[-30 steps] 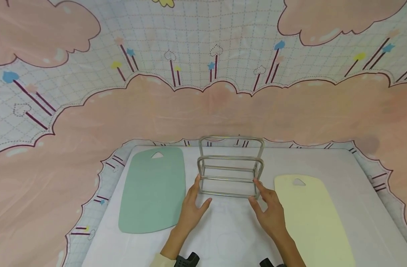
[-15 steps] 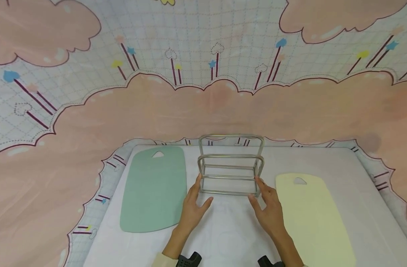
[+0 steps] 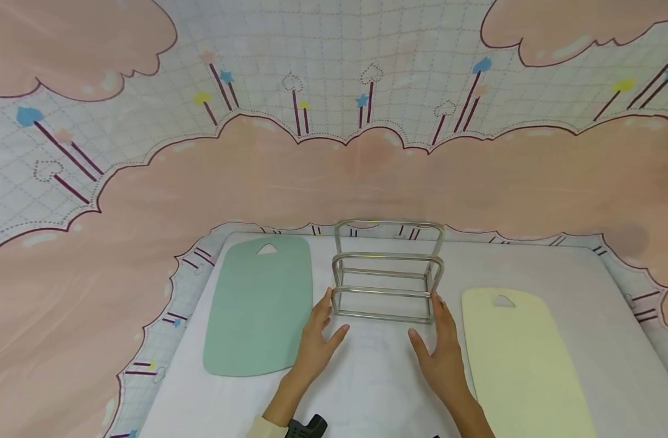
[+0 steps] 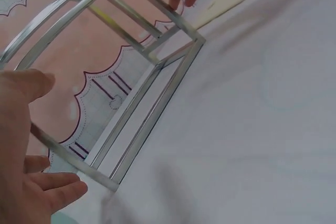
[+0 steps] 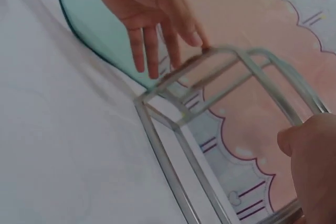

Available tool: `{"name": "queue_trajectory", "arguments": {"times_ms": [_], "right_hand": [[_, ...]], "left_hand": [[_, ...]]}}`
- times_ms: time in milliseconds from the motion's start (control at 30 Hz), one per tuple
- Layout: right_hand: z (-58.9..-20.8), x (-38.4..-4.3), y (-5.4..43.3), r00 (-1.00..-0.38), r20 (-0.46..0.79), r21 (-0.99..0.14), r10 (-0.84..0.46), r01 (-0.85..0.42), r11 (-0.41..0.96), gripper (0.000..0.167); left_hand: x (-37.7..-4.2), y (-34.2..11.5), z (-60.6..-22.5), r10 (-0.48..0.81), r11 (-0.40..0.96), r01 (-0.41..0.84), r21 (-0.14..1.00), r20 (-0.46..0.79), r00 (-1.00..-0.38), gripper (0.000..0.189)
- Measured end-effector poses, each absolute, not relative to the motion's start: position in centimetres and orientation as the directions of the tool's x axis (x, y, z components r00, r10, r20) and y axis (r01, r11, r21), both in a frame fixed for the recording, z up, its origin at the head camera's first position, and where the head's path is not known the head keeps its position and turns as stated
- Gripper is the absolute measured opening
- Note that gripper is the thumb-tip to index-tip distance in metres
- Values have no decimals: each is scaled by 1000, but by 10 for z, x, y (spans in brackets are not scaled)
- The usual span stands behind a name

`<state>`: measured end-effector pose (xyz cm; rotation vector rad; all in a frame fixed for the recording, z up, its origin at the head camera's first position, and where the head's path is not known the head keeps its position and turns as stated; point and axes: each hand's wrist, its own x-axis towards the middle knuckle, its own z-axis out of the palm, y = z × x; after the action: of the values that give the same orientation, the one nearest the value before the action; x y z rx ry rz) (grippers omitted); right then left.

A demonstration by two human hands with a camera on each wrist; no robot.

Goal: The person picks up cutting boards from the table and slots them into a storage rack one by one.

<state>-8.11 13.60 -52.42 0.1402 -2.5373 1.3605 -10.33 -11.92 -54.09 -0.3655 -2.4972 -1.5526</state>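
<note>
A silver metal wire rack [image 3: 389,257] stands upright at the middle back of the white table. My left hand [image 3: 314,347] is at its left side, fingers extended and fingertips by the lower frame. On the other side, my right hand [image 3: 442,353] has its fingers stretched along the rack's lower right corner. Both thumbs point inward, apart from the front bars in the head view. The left wrist view shows the rack [image 4: 159,113] between the two hands. Left of it lies a green cutting board [image 3: 260,310]; right of it, a pale yellow cutting board [image 3: 522,359].
The white tabletop [image 3: 372,377] stretches in front of the rack. Behind it hangs a patterned cloth [image 3: 290,182] with peach cloud shapes, which also shows around the table's edges. A black wrist device [image 3: 306,427] sits on the left wrist.
The head view has shifted slightly, so the scene sits a little further right. My right hand's fingers have moved outward to the rack's right edge, and its thumb is further from the frame.
</note>
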Motion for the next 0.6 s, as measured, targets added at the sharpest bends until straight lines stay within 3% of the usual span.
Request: {"name": "queue_trajectory", "arguments": {"times_ms": [233,367,500,600], "right_hand": [[-517,-59,104,-984,160,-917,79,-119,382,73],[-517,-55,79,-989,150,-928,4,-139,347,63],[-517,-59,57,-984,151,-932,-93,-173,317,55],[-515,-63,43,-985,89,-959,-147,-124,255,52]], "left_hand": [[-95,-150,-523,-45,403,295,866,341,-939,64],[-93,-175,-508,-110,421,281,862,356,-928,59],[-96,-207,-517,-170,467,223,856,335,-927,59],[-97,-228,-523,-208,471,162,867,288,-935,58]]}}
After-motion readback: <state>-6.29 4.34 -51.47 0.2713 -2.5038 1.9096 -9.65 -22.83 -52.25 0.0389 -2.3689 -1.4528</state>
